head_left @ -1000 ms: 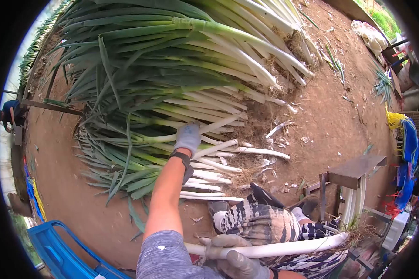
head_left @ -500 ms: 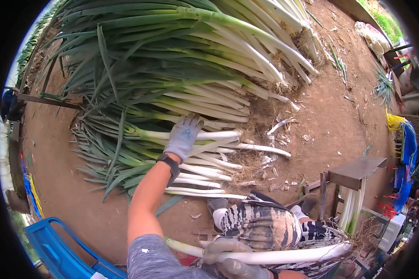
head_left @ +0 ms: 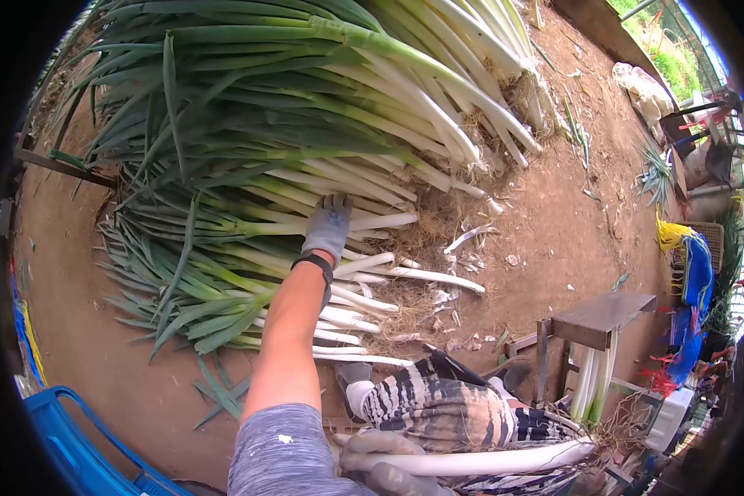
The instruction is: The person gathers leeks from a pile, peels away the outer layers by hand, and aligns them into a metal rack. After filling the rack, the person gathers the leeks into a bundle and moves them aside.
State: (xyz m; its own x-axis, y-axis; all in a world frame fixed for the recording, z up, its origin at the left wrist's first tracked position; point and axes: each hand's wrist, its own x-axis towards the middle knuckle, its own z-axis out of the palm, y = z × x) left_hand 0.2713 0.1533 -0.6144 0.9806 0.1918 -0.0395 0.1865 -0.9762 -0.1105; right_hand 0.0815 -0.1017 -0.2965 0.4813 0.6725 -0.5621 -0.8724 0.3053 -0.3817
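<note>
Bright, diffuse daylight, faint shadows; fisheye edges bend into black.

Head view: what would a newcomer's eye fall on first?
Probably the big heap of leeks filling the upper left and centre, dark leaves left, white stems and roots right. Next, the gloved left hand on the stems mid-picture and the gloved right hand around a thick single leek at the bottom. Then the bright blue strips at the right edge.
</note>
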